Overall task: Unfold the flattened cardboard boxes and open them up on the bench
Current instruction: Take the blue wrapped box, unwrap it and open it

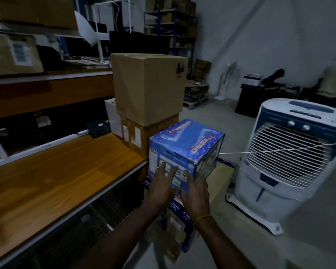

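Both hands flat on blue box (184,150), fingers spread: left hand (162,184), right hand (195,193). Nothing gripped. Box sits off bench (56,171) end.

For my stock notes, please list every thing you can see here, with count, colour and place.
printed box: 1, blue, at the bench end, under both hands
plain cartons: 2, brown, stacked behind the blue box
bench: 1, orange wood top, left
air cooler: 1, white and blue, on the floor, right
flattened cardboard: some, brown with blue edge, below the hands
left hand: fingers spread, on the box
right hand: fingers spread, on the box
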